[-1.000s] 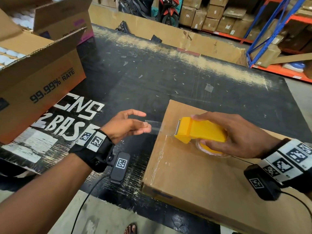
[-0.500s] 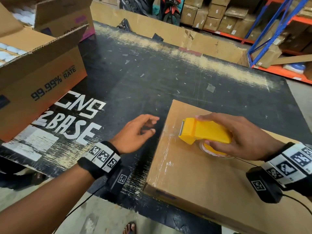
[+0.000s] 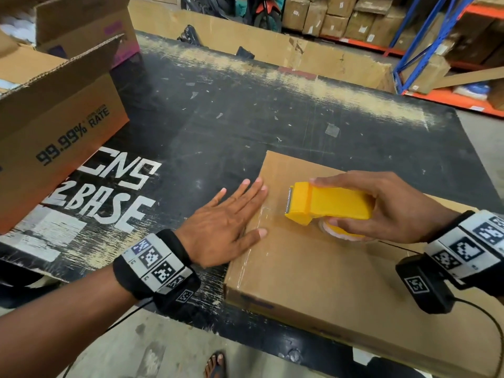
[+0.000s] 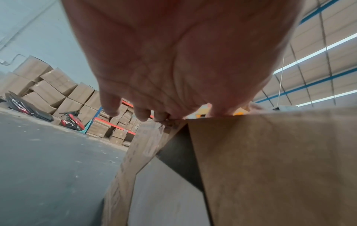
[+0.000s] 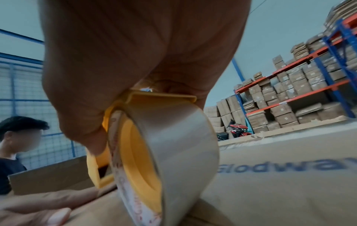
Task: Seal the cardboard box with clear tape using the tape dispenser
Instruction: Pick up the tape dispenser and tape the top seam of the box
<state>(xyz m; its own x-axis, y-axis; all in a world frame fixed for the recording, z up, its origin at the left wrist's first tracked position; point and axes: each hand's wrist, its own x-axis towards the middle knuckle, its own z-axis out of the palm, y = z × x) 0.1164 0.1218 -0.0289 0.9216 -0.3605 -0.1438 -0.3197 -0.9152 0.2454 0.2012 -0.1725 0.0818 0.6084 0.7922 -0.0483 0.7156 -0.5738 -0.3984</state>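
A flat brown cardboard box [image 3: 313, 274] lies on the black table [image 3: 218, 110], its left end covered with clear tape [image 3: 260, 214]. My left hand [image 3: 231, 222] lies flat with straight fingers on that left edge, pressing the tape down; from the left wrist view the fingertips [image 4: 142, 115] reach over the box edge [image 4: 270, 152]. My right hand [image 3: 381, 208] grips the yellow tape dispenser [image 3: 327, 204] on the box top, its serrated blade facing left. The clear tape roll [image 5: 173, 152] sits in the dispenser [image 5: 96, 172] against the box [image 5: 280, 191].
A large open carton [image 3: 54, 126] printed "99.99% RATE" stands at the table's left. Cardboard sheets [image 3: 272, 55] line the far edge. Racks with boxes [image 3: 409, 28] and a scooter [image 3: 263, 12] stand behind. Another person [image 5: 15, 145] shows in the right wrist view.
My left hand let go of the stretched tape end, moved right and came down flat on the box's left edge. The dispenser drew back slightly to the right.
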